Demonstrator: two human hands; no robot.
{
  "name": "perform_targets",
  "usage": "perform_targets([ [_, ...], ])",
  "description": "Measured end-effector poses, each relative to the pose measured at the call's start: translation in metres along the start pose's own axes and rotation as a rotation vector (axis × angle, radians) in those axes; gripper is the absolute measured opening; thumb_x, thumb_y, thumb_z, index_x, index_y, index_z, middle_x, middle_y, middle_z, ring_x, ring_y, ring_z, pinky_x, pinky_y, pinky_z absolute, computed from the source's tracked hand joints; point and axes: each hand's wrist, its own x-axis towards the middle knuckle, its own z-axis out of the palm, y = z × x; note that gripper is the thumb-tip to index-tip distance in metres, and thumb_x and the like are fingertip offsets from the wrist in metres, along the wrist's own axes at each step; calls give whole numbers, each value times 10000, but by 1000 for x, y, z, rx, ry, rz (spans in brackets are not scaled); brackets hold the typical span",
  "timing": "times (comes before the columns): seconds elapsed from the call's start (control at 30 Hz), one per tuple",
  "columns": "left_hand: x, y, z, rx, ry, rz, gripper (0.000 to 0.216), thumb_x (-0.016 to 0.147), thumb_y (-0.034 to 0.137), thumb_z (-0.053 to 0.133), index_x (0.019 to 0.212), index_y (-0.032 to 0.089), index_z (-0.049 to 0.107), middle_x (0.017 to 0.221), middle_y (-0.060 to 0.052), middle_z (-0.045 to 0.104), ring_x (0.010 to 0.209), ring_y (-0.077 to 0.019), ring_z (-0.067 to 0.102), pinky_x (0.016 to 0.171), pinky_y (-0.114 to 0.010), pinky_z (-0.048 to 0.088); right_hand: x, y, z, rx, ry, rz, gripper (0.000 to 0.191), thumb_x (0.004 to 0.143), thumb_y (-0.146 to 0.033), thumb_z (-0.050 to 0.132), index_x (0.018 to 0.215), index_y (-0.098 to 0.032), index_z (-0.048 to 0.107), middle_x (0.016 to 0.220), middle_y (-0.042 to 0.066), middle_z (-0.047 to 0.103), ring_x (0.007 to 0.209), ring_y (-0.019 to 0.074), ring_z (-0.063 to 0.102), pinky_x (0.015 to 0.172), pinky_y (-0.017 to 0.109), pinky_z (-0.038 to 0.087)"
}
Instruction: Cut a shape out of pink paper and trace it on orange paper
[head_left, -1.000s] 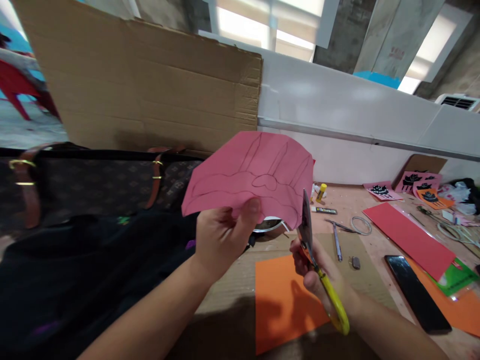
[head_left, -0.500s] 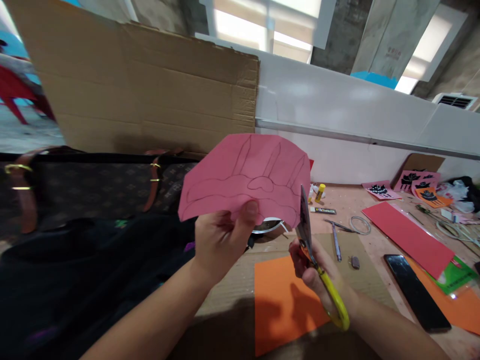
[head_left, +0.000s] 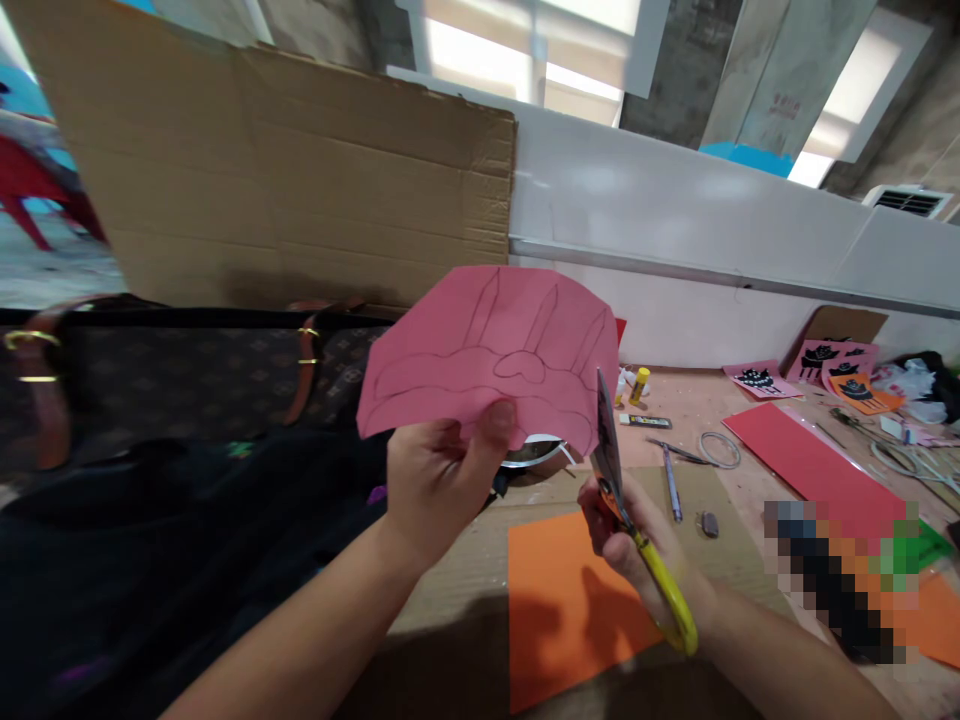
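My left hand (head_left: 439, 480) pinches the lower edge of a pink paper sheet (head_left: 491, 350) held up in the air; pencil outlines of a cake with candles are drawn on it. My right hand (head_left: 637, 545) grips yellow-handled scissors (head_left: 634, 520), whose blades point up and meet the right lower edge of the pink sheet. Below both hands an orange paper sheet (head_left: 570, 600) lies on the cardboard-covered table (head_left: 720, 500).
A dark patterned bag with brown straps (head_left: 187, 370) and black cloth (head_left: 150, 560) fill the left. A large cardboard panel (head_left: 285, 170) stands behind. To the right lie a red sheet (head_left: 810, 465), a pen (head_left: 671, 480), a glue stick (head_left: 637, 385), wire loops and paper cut-outs (head_left: 840, 365).
The scissors and the pink sheet have shifted slightly left and down in view; the blades stay at the sheet's right edge. Both hands keep their grip.
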Motion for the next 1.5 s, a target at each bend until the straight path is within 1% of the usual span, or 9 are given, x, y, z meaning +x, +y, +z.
perform_targets([
  [0.2, 1, -1, 0, 23, 3, -6, 277, 821, 281, 633, 548, 240, 636, 486, 31, 648, 463, -155, 621, 481, -251, 501, 0, 0, 0, -28, 13, -4, 531, 782, -707, 745, 1087, -283, 646, 881, 24, 492, 788, 197, 467, 704, 292, 450],
  [0.37, 1, -1, 1, 16, 24, 32, 259, 819, 265, 639, 562, 237, 642, 517, 20, 677, 501, -164, 652, 518, -260, 516, 0, 0, 0, -42, 24, -19, 539, 790, -719, 728, 1087, -277, 648, 883, 32, 505, 797, 202, 484, 709, 300, 465],
  [0.5, -1, -4, 1, 16, 28, 33, 254, 826, 268, 643, 576, 236, 675, 545, 13, 707, 529, -168, 675, 561, -265, 540, 0, -1, 0, -31, 24, -26, 524, 789, -702, 745, 1084, -279, 650, 875, 23, 504, 788, 192, 483, 706, 285, 461],
  [0.77, 0, 0, 1, 21, 30, 20, 261, 816, 281, 645, 562, 227, 677, 539, 21, 697, 526, -164, 681, 554, -246, 561, -1, -3, 1, -36, 43, -14, 531, 783, -699, 755, 1084, -271, 664, 859, 23, 511, 784, 190, 504, 699, 280, 485],
  [1.0, 0, 0, 2, 17, 35, 40, 267, 821, 285, 642, 564, 222, 674, 540, 15, 711, 517, -177, 683, 542, -259, 563, -1, -1, 0, 14, 14, -29, 488, 803, -657, 770, 1089, -277, 663, 867, 8, 501, 759, 165, 457, 670, 249, 418],
  [1.1, 1, -1, 2, 17, 43, 63, 243, 811, 259, 642, 574, 224, 686, 544, 20, 716, 521, -172, 685, 545, -250, 561, -1, 0, -1, 22, -3, -31, 490, 815, -660, 760, 1097, -274, 655, 871, 4, 494, 755, 158, 433, 664, 244, 389],
  [1.33, 4, -2, 2, 2, 73, 132, 233, 796, 198, 653, 565, 211, 685, 519, 34, 709, 486, -140, 675, 522, -198, 526, -1, 0, 0, 33, -3, -26, 488, 815, -667, 760, 1094, -283, 652, 876, 0, 491, 766, 156, 424, 682, 254, 381],
  [1.43, 5, 0, 1, -1, 73, 141, 217, 797, 192, 653, 585, 202, 702, 555, 23, 735, 510, -147, 694, 538, -198, 535, -1, -1, -1, 34, -10, -19, 483, 809, -663, 770, 1085, -285, 651, 869, -4, 491, 760, 152, 421, 682, 252, 382],
  [1.5, 6, 1, 1, 1, 67, 144, 229, 797, 188, 648, 574, 199, 697, 539, 26, 726, 495, -142, 685, 528, -192, 526, 0, 0, -1, 36, -15, -19, 483, 809, -664, 770, 1087, -287, 653, 872, -5, 493, 760, 150, 420, 680, 248, 383],
])
